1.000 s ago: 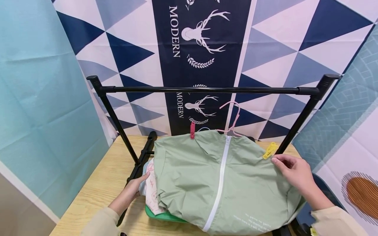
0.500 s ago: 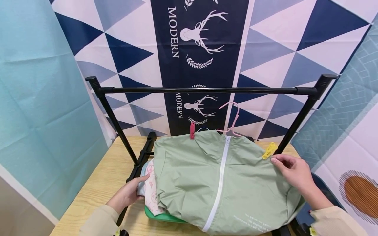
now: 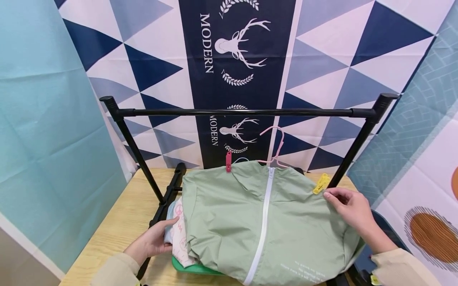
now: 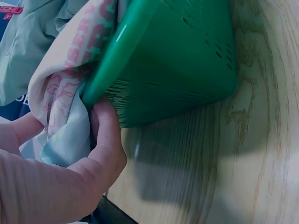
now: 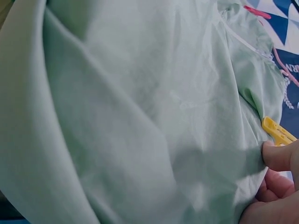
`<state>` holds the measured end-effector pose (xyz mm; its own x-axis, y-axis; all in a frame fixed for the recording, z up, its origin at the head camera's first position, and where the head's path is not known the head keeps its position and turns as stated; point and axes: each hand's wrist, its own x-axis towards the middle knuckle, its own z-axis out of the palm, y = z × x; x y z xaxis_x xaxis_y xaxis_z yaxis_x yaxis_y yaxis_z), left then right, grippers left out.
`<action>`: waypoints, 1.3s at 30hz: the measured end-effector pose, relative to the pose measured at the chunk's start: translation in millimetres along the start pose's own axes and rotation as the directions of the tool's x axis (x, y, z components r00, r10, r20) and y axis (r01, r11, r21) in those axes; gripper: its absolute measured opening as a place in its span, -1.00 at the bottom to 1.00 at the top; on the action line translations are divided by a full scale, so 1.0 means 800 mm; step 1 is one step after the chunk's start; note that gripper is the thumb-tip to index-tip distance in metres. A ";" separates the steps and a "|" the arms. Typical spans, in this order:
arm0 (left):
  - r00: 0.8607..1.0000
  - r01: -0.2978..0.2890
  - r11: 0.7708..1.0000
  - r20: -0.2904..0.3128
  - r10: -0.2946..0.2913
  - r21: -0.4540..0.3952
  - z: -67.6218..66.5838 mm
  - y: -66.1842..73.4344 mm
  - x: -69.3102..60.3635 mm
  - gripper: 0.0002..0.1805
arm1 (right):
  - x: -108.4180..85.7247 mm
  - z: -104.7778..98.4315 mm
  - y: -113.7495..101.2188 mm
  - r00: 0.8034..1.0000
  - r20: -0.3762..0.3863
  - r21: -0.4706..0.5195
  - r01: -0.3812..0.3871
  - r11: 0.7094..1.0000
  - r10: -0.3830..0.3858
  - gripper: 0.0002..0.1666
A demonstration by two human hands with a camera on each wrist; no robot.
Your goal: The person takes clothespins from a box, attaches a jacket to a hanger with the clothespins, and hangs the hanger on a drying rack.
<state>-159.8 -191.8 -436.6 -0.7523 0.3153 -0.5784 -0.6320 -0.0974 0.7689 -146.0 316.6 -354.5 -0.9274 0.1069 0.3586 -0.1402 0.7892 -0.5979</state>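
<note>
A light green zip jacket [image 3: 229, 206] on a pink hanger [image 3: 279, 145] lies spread over a green basket [image 4: 173, 60]. My right hand [image 3: 352, 206] pinches the jacket's shoulder edge, just beside a yellow clothespin [image 3: 321, 183] clipped there. A red clothespin [image 3: 228, 161] grips the opposite shoulder. At the basket's left side, my left hand [image 3: 152, 239] holds the overhanging clothes between thumb and fingers: a white garment with pink print [image 4: 60, 88] and a pale blue cloth [image 4: 72, 135]. In the left wrist view, its fingers sit under the basket rim, behind the cloth.
A black clothes rack [image 3: 236, 113] stands around the basket on the wooden table [image 3: 111, 226]. A dark blue bin [image 3: 388, 230] is partly hidden behind my right forearm. Patterned fabric hangs at the back, with a light blue curtain [image 3: 46, 119] on the left.
The head view has shifted slightly, so the whole scene sits a little lower and further left. Both hands keep nearly the same places on the jacket and clothes.
</note>
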 end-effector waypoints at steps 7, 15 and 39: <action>1.000 -0.005 1.000 -0.016 0.006 0.031 -0.006 -0.006 0.000 -0.39 | 0.001 0.002 -0.004 1.000 -0.015 0.009 0.022 1.000 -0.022 -0.72; 0.999 -0.029 0.999 -0.020 0.030 0.025 -0.022 -0.012 -0.010 -0.43 | -0.002 0.004 -0.009 0.998 -0.044 0.030 0.041 0.999 -0.039 -0.74; 0.993 -0.019 0.998 -0.118 0.027 0.068 -0.083 -0.005 -0.039 -0.63 | -0.007 -0.003 -0.014 0.997 -0.071 0.087 0.044 0.995 -0.038 -0.79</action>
<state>-146.3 -263.5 -439.9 -0.7860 0.1993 -0.5852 -0.6031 -0.0394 0.7967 -138.4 308.6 -348.1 -0.8944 0.1201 0.4309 -0.2103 0.7374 -0.6419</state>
